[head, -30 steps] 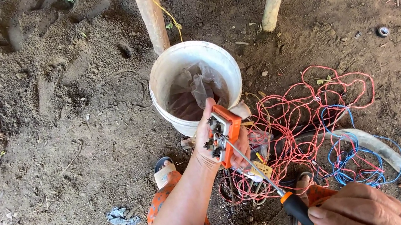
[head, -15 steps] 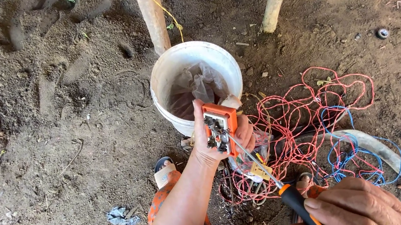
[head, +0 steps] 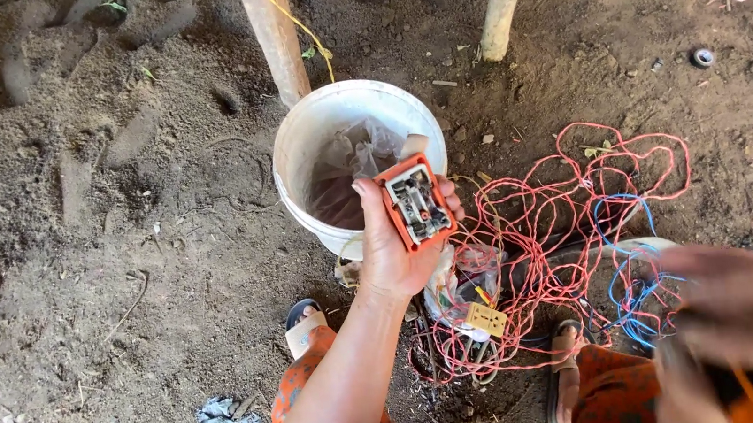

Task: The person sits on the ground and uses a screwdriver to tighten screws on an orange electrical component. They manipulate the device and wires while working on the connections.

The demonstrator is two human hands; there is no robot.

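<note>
An orange switch block (head: 415,201), its open face showing grey metal contacts and screws, sits upright in the left hand (head: 396,242), above the near rim of a white plastic bucket (head: 295,159) that stands on bare dirt ground (head: 119,269). The left grip is pressed around the block from behind, fingertips curling over its right edge. The right hand (head: 749,330) is at the lower right, heavily blurred; something orange and dark shows beneath it, but whether that grip is closed on anything cannot be told. Between the hands a loose tangle of red wire (head: 566,218) with a few blue strands (head: 636,295) lies on the ground, over a small yellow fitting (head: 483,319). Crumpled clear plastic lies inside the bucket. Two wooden posts (head: 276,34) rise behind it. Sandalled feet (head: 304,319) rest just beside the wire. The block could slip into the bucket if the hold loosens, and a foot could snag the loose wire loops and drag them
</note>
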